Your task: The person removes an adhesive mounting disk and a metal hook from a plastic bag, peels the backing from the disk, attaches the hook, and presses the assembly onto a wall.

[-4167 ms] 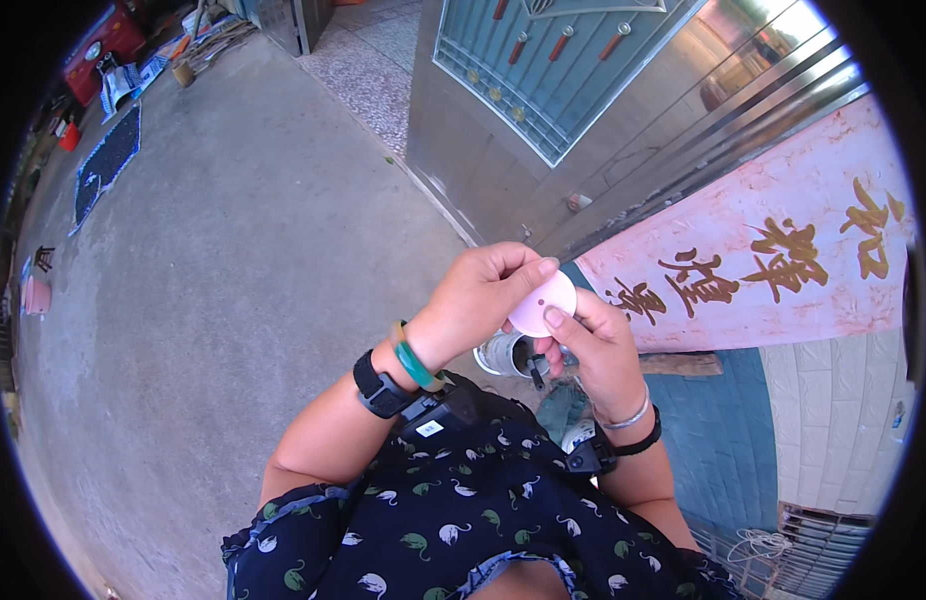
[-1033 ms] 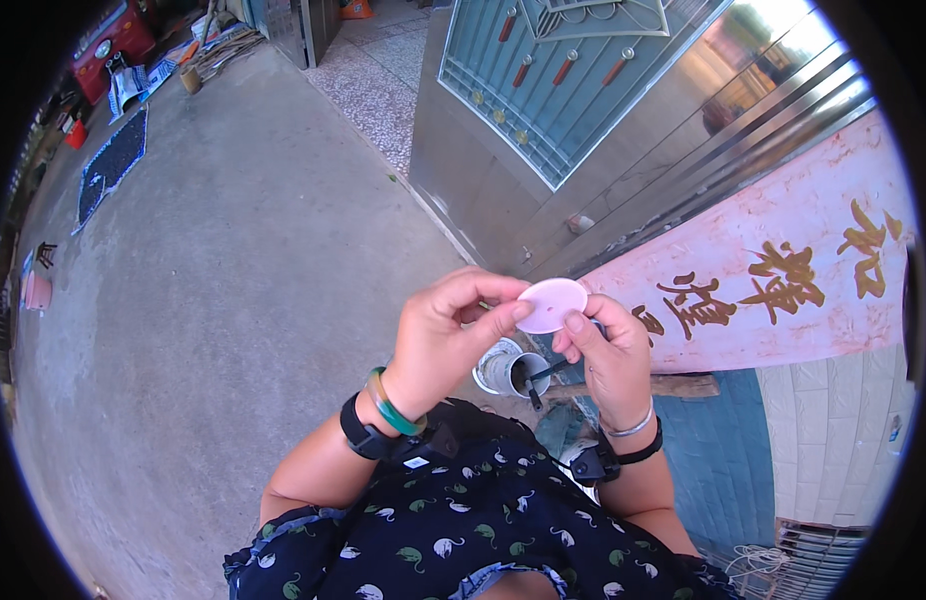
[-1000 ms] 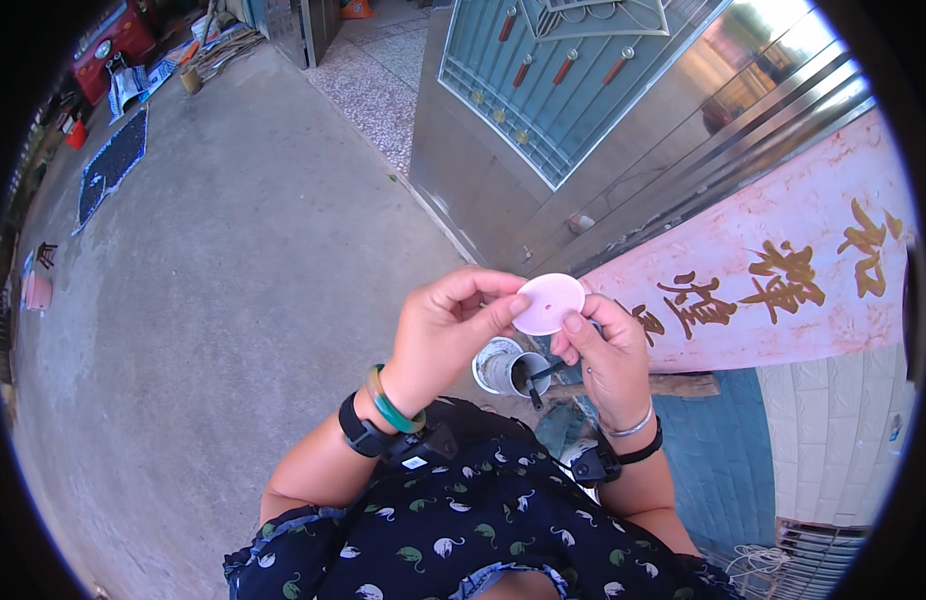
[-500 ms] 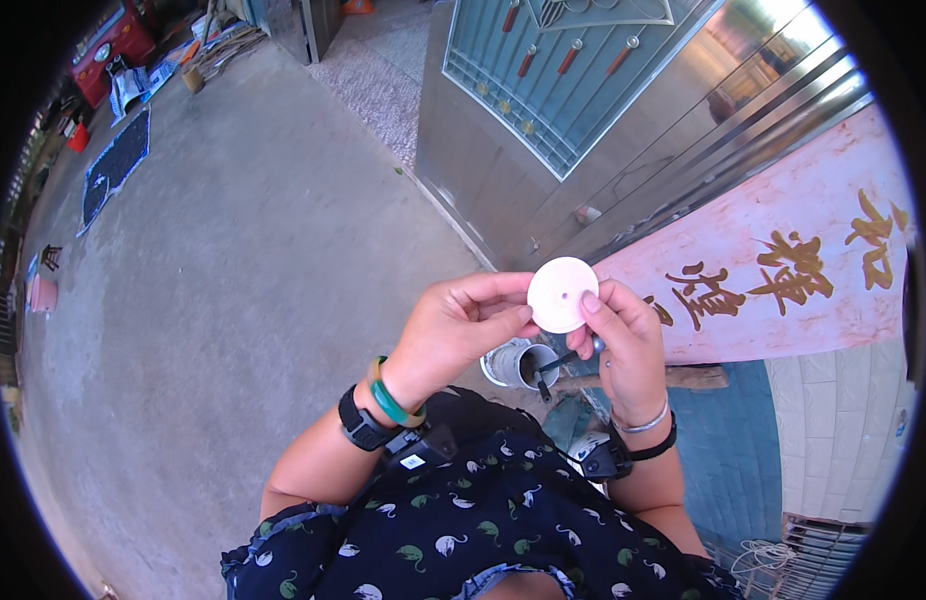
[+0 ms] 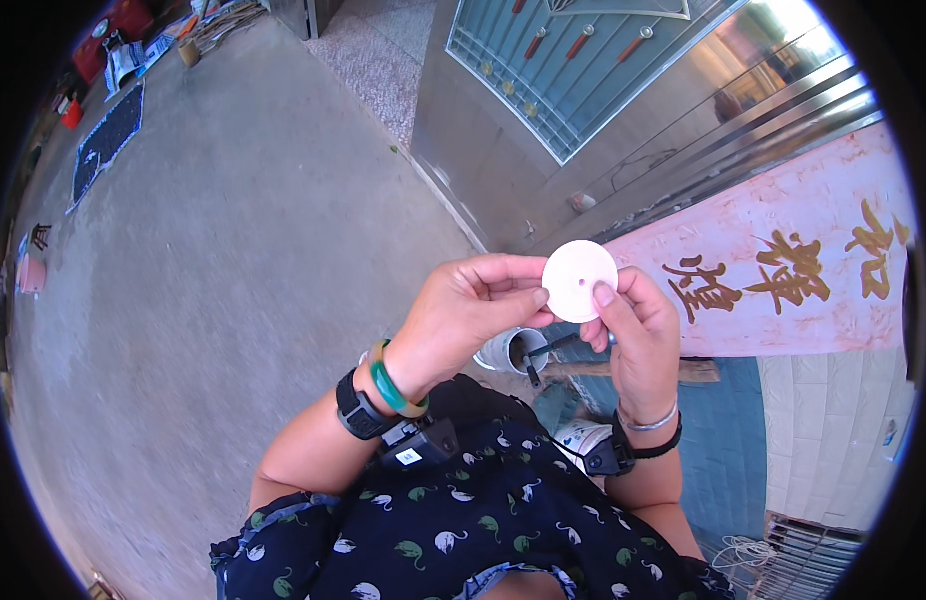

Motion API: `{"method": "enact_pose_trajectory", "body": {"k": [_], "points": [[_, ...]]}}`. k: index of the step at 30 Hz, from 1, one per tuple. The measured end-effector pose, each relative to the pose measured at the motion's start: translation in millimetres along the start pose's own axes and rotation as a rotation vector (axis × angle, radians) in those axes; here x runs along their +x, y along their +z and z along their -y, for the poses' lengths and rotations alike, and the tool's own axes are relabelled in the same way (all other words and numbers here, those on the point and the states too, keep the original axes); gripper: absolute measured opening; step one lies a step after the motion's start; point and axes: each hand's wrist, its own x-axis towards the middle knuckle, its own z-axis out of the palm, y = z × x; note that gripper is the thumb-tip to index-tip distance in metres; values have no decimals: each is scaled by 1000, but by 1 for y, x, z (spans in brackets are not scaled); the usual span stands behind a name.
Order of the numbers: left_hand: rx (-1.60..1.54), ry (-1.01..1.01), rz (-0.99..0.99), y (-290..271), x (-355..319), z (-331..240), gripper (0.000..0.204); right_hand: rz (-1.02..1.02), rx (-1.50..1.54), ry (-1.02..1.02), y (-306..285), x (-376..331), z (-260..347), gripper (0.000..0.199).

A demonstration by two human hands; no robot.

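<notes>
Between left hand (image 5: pixel 461 312) and right hand (image 5: pixel 635 325): pale round disc (image 5: pixel 573 275), pinched by both, left at its left edge, right thumb on its right side.

Grey concrete floor (image 5: pixel 233 230) across left and centre. Speckled pale stone paving (image 5: pixel 368 65) at top. Shiny grey metal door (image 5: pixel 473 140) with pale blue glass panel (image 5: pixel 558 100). Right: long pink banner with gold characters (image 5: pixel 733 235), beside blue brick-patterned surface (image 5: pixel 723 450) and cream brick-patterned surface (image 5: pixel 833 430). Slatted metal grille (image 5: pixel 813 560), lower right. Small dark stool (image 5: pixel 41 236), far left. Bright daylight reflecting off door's upper right.
</notes>
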Motion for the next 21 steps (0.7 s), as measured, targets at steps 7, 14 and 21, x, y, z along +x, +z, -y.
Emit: {"method": "enact_pose_trajectory", "body": {"k": [7, 14, 21], "points": [[-18, 7, -8, -1, -6, -1, 26, 18, 17, 11, 3, -2, 3, 13], [18, 20, -17, -2, -9, -4, 25, 23, -16, 10, 6, -4, 5, 13], [46, 19, -41, -4, -10, -3, 25, 27, -24, -5, 8, -5, 6, 12]]}}
